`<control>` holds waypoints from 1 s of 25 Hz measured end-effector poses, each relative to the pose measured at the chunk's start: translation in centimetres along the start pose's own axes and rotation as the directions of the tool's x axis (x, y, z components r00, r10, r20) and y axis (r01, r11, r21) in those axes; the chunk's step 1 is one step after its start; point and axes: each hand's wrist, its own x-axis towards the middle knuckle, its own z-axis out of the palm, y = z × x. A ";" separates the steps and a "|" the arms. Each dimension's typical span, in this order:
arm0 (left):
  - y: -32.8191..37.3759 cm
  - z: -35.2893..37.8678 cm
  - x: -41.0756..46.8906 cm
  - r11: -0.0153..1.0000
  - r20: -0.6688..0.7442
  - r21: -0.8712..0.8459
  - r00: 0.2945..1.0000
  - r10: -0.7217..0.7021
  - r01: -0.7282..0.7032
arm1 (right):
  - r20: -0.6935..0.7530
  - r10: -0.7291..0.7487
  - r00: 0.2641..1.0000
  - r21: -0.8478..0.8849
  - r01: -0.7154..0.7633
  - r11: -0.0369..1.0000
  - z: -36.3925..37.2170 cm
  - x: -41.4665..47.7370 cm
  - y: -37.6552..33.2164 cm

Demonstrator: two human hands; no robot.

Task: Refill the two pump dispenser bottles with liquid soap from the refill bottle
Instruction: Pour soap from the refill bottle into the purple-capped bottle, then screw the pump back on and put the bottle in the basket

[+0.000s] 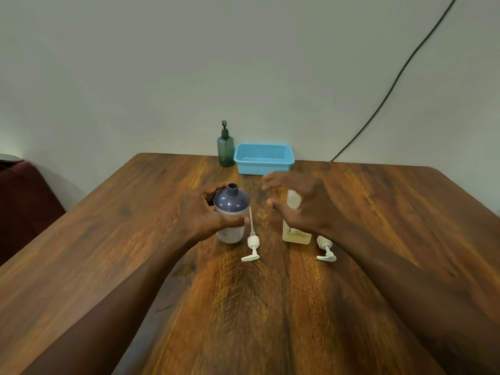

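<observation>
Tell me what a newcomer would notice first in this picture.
The hands at mid-table: the left hand grips an uncapped purple-topped bottle, while the right hand, fingers spread and blurred, is in front of a pale yellow bottle. A white pump lies on the table beside the first, a second pump beside the other. At the far edge, a blue basket sits next to a green pump bottle.

Seemingly a home room; wooden table (243, 307) against a bare wall (135, 63); blue plastic basket (263, 159); maroon upholstered seat (24, 201) beside it.
</observation>
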 end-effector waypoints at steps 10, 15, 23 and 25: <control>-2.4 -1.6 -1.8 0.999 -0.060 0.028 0.998 -0.030 0.032 | 0.745 0.070 0.664 -0.221 0.147 0.964 7.5 -0.8 1.2; -2.9 -1.7 -2.1 0.999 -0.081 0.025 0.997 -0.022 0.024 | 0.720 0.071 0.690 -0.229 0.139 0.964 7.2 -0.7 0.5; -2.6 -2.0 -2.2 0.998 -0.077 0.007 0.995 -0.055 0.056 | 0.136 0.167 0.977 0.158 -0.187 0.970 3.2 2.9 -1.5; -2.5 -1.9 -2.0 0.998 -0.073 0.025 0.996 -0.054 0.056 | 0.022 0.250 0.968 0.264 -0.247 0.932 2.6 3.9 -2.2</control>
